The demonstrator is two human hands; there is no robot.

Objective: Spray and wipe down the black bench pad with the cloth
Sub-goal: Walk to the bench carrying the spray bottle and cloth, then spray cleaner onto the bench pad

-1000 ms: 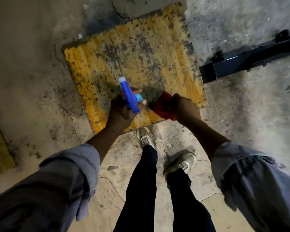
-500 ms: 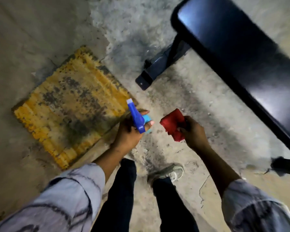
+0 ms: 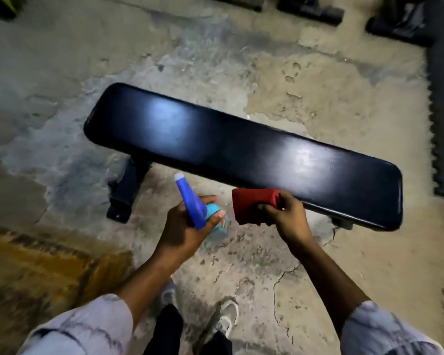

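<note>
From my head camera, my left hand [image 3: 187,228] grips the blue spray bottle [image 3: 194,203], fingers curled round its neck — nozzle pointing up toward the black bench pad [image 3: 241,149]. My right hand [image 3: 283,216] pinches the folded red cloth [image 3: 254,208] just beside the pad's near edge. The pad lies across the cracked concrete floor [image 3: 318,252] ahead of me.

Spray bottle [image 3: 217,228] body mostly hidden by left hand [image 3: 183,233], yellow mat [image 3: 36,267] blurred
</note>
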